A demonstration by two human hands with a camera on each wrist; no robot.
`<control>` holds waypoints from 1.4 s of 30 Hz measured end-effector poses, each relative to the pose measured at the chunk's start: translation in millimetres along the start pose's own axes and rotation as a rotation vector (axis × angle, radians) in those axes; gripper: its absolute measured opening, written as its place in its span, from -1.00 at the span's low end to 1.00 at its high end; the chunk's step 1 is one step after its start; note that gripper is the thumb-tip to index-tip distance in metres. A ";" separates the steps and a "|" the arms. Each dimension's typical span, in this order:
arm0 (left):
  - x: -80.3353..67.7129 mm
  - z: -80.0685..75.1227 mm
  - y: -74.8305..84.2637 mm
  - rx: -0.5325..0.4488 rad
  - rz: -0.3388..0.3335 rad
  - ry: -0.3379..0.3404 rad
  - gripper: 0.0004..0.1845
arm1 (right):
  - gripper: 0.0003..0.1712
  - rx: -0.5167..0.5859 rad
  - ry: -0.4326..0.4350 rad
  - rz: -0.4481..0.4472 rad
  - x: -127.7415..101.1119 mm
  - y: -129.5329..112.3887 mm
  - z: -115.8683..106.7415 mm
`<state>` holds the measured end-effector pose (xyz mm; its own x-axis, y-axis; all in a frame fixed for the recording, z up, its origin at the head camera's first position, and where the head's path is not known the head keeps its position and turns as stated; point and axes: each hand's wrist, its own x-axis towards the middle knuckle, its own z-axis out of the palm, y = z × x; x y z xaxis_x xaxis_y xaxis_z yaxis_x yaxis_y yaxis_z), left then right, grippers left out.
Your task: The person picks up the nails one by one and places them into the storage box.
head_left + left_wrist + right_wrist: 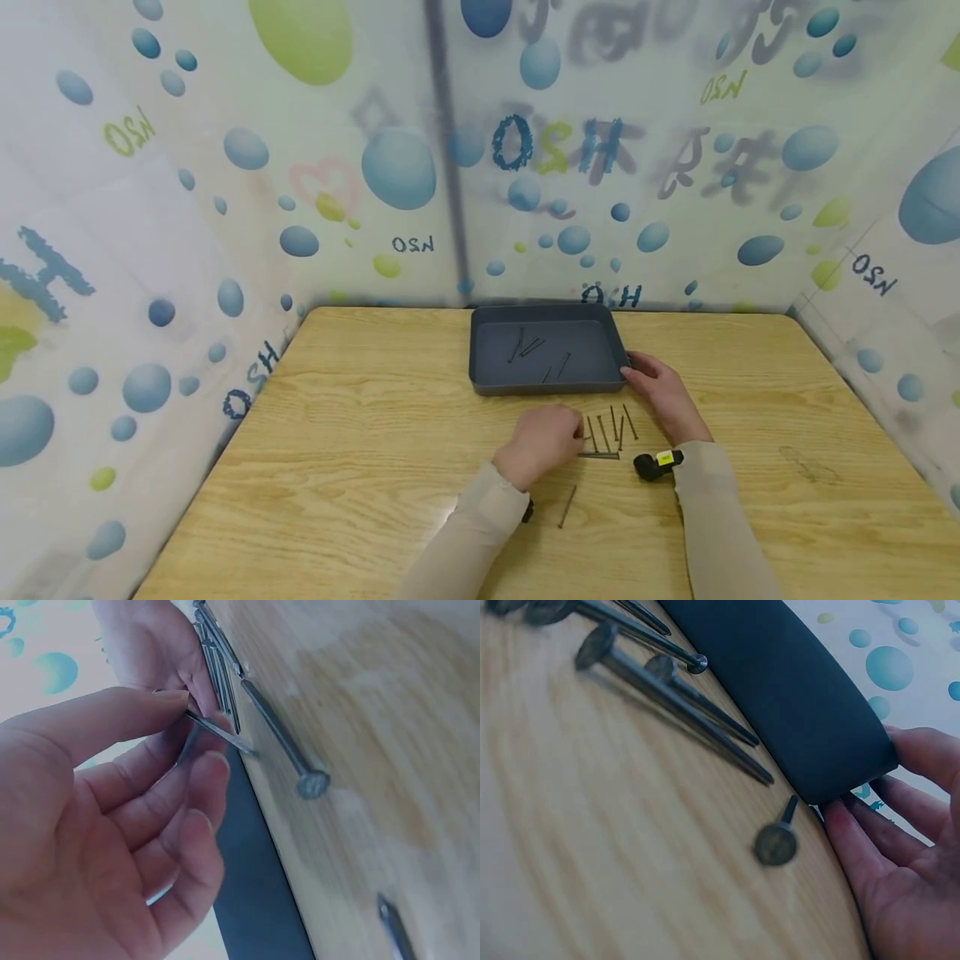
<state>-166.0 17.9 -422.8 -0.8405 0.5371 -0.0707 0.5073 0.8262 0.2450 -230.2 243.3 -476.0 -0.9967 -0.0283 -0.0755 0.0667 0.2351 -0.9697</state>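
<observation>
A single nail [217, 731] is pinched between the thumb and fingertips of the left hand [542, 442], which sits just in front of the tray [546, 379], close to the near rim and a little left of its middle; the other fingers of that hand are loosely curled. Right beside this hand, still in front of the tray, a small group of loose nails [611, 425] lies on the desk [337, 450], most of them pointing toward the tray and one lying crosswise at the near end of the group. The right hand [663, 396] rests against the tray's near right corner with its fingers fairly straight, touching the outer wall and gripping nothing. One more nail [567, 506] lies alone on the desk, farther from the tray than the group and near the left sleeve. The tray is dark grey, shallow and rectangular, standing at the far middle of the desk, and a few nails in the tray [536, 350] lie scattered on its floor. Behind the tray rises a wall covered in blue and green bubbles.
</observation>
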 end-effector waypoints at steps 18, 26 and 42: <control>1.8 -4.1 -3.3 -0.007 0.059 0.074 -0.66 | -0.30 -0.009 0.009 -0.001 2.7 1.5 -0.1; 2.6 -3.6 -4.9 -0.027 0.059 0.106 -0.79 | -0.30 -0.016 0.009 0.011 0.7 1.3 -0.5; -0.3 -10.0 -11.3 -0.105 0.149 0.125 -0.90 | -0.29 -0.040 0.013 0.010 1.3 1.2 -0.3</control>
<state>-173.4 6.7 -415.9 -0.7783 0.6210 0.0925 0.6103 0.7137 0.3437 -231.4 243.9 -477.2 -0.9966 -0.0129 -0.0817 0.0751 0.2737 -0.9589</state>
